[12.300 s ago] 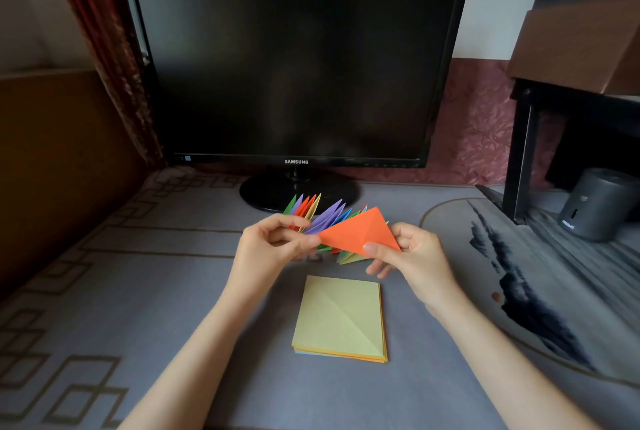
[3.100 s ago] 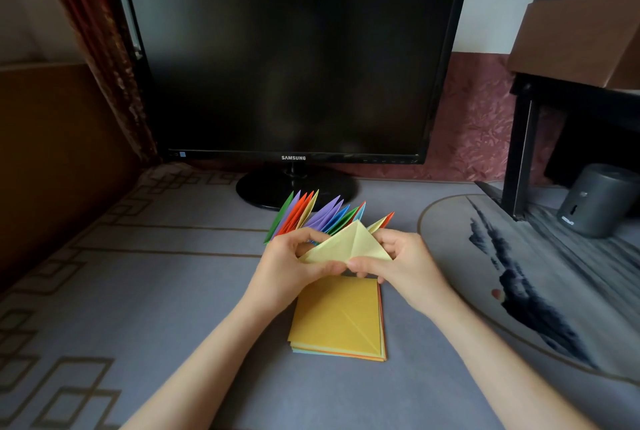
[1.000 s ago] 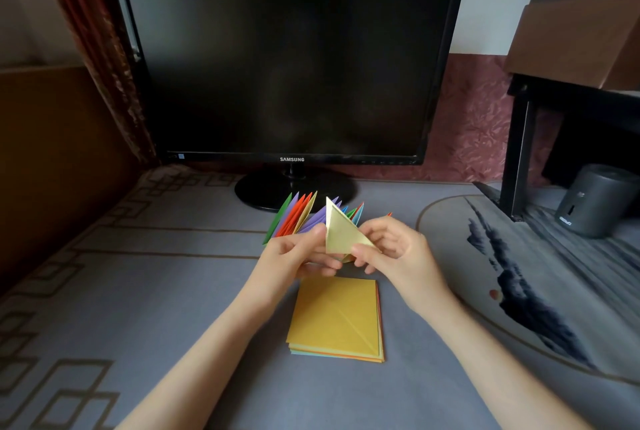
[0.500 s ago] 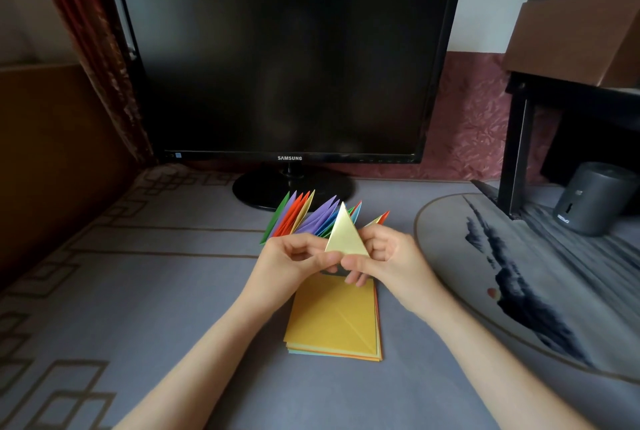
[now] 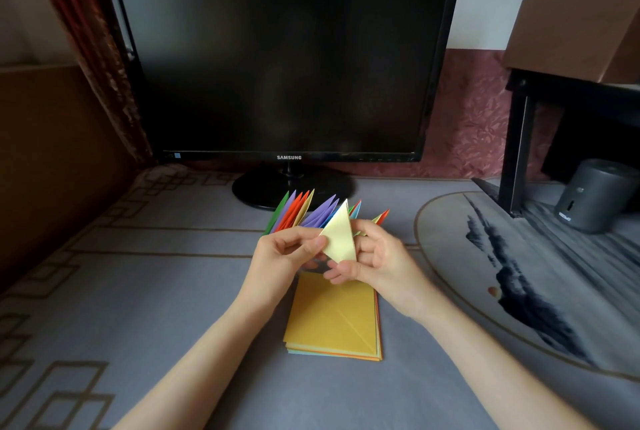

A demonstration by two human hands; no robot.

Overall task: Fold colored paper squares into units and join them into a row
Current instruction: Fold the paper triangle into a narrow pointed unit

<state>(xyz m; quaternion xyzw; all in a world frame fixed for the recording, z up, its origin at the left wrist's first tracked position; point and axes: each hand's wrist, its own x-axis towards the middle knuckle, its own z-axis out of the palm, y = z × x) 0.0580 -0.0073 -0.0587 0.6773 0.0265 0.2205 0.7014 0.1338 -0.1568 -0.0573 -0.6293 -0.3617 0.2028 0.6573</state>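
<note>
Pinching a yellow triangle (image 5: 341,237) of folded paper at its left corner, between thumb and forefinger of the left hand (image 5: 282,256). Gripping the same triangle at its lower right with the right hand (image 5: 381,265), thumb near the bottom corner, other fingers curled behind. Held upright, tip up, above the desk, just in front of a row of folded units (image 5: 304,213) in green, purple, orange, yellow and blue, fanned with their points up and away. Cannot tell whether touching that row, nor whether either hand holds the row as well. Directly beneath the hands, flat on the grey patterned cloth (image 5: 138,291): a stack of paper squares (image 5: 332,320), golden yellow on top with a diagonal crease, orange and light blue edges showing at the bottom. Behind, a dark monitor (image 5: 287,58) on a round black base. To the right, a round mat (image 5: 540,291) with an inky print, a dark grey cylinder (image 5: 595,195) and a brown box (image 5: 581,20) higher up. At far left, a reddish curtain (image 5: 93,48).
</note>
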